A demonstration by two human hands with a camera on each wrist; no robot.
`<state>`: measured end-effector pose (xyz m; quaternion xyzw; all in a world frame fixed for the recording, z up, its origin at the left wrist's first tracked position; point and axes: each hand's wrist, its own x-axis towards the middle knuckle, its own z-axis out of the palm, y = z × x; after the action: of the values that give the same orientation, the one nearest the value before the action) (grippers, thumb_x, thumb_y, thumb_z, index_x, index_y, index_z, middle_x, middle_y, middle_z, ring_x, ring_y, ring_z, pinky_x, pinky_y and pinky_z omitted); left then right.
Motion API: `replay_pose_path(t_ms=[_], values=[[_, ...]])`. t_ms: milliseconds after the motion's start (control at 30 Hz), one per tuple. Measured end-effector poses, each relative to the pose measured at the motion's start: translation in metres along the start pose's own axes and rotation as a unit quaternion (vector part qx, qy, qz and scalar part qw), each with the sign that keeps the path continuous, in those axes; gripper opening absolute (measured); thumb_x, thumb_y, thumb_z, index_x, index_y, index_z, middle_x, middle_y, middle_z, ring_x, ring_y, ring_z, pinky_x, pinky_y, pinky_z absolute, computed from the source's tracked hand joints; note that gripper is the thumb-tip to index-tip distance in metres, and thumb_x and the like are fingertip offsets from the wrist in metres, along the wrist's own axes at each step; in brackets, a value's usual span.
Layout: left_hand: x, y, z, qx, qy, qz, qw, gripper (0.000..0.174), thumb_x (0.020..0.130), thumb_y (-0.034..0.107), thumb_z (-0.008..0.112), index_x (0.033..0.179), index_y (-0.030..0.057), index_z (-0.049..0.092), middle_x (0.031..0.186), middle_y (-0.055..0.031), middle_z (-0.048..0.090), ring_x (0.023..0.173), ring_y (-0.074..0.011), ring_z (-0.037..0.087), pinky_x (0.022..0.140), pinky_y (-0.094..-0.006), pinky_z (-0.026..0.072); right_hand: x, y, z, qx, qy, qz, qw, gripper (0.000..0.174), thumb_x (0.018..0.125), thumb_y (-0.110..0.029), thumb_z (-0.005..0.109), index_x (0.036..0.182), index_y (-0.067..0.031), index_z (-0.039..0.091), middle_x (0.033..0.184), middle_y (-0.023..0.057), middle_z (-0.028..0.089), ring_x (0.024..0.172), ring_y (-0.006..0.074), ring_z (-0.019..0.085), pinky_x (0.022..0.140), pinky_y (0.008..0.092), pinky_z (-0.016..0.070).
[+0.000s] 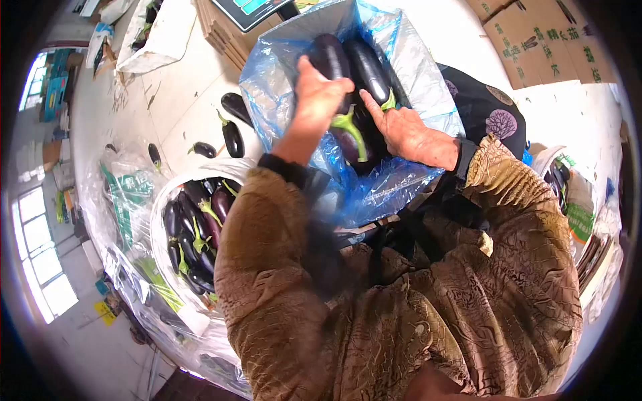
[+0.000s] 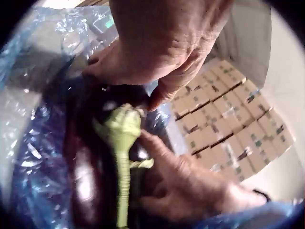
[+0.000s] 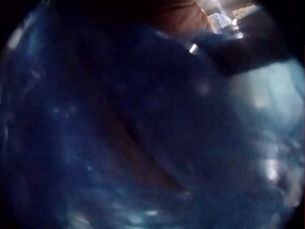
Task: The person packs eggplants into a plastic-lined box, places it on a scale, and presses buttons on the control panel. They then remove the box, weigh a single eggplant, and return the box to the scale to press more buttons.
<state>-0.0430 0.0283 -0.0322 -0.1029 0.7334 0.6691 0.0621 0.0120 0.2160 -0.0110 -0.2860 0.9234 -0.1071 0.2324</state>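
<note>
A blue plastic bag (image 1: 267, 77) stands open before the person, with several dark eggplants inside. My left hand (image 1: 315, 97) grips an eggplant (image 1: 329, 53) at the bag's left, thumb on one side and fingers on the other. My right hand (image 1: 409, 136) lies over the stem end of another eggplant (image 1: 368, 67), its index finger stretched along the skin. Between the hands, a lower eggplant (image 1: 344, 144) shows a long green stem (image 2: 122, 176). Blue film (image 3: 143, 119) fills most of the right wrist view and hides the right fingers.
A round white-rimmed container (image 1: 160, 220) of eggplants stands at the left. Loose eggplants (image 1: 233, 139) lie on the pale surface beside the bag. A scale (image 1: 251, 8) and flattened cardboard (image 1: 224, 33) are beyond it. Printed cardboard boxes (image 1: 535, 43) stand at the back right.
</note>
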Motion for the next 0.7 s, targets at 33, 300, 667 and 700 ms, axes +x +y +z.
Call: replay_pose_path(t_ms=[33,300,667,700], values=[[-0.016,0.027,-0.015,-0.103,-0.061,-0.005,0.993,0.079,0.064,-0.003,0.075,0.131,-0.0043,0.034,0.099,-0.0138,0.059,0.088,-0.0244,0.064,0.070,-0.0375,0.0551,-0.002,0.002,0.001,0.003,0.001,0.006,1.000,0.106,0.070,0.000,0.064,0.150,0.0029,-0.004,0.079,0.0249,0.065,0.072,0.0431,0.065,0.066,0.0509,0.0507],[-0.060,0.106,-0.039,-0.116,-0.109,0.206,0.966,0.055,0.073,-0.010,0.056,0.126,0.0016,0.042,0.114,-0.0097,0.054,0.104,-0.0151,0.056,0.092,-0.0301,0.0454,0.003,0.006,0.010,0.072,0.117,-0.023,0.990,0.098,0.071,0.000,0.065,0.150,0.0011,0.008,0.076,0.0229,0.064,0.070,0.0413,0.064,0.063,0.0492,0.0504],[-0.071,0.035,-0.017,0.454,-0.259,0.498,0.692,0.037,0.081,0.009,0.055,0.115,0.0195,0.063,0.121,-0.0050,0.056,0.128,-0.0264,0.045,0.109,-0.0508,0.0292,0.002,0.035,-0.006,-0.302,0.074,-0.207,0.927,0.012,0.079,-0.015,0.059,0.078,-0.0079,0.068,0.082,0.0056,0.063,0.079,0.0218,0.062,0.065,0.0316,0.0498],[-0.075,0.029,-0.014,0.463,-0.274,0.507,0.674,0.036,0.079,0.013,0.058,0.115,0.0187,0.062,0.120,-0.0052,0.056,0.127,-0.0265,0.046,0.109,-0.0503,0.0290,0.003,0.042,-0.009,-0.264,0.145,-0.231,0.925,0.012,0.078,-0.016,0.060,0.081,-0.0086,0.068,0.085,0.0041,0.063,0.083,0.0213,0.061,0.067,0.0329,0.0526]])
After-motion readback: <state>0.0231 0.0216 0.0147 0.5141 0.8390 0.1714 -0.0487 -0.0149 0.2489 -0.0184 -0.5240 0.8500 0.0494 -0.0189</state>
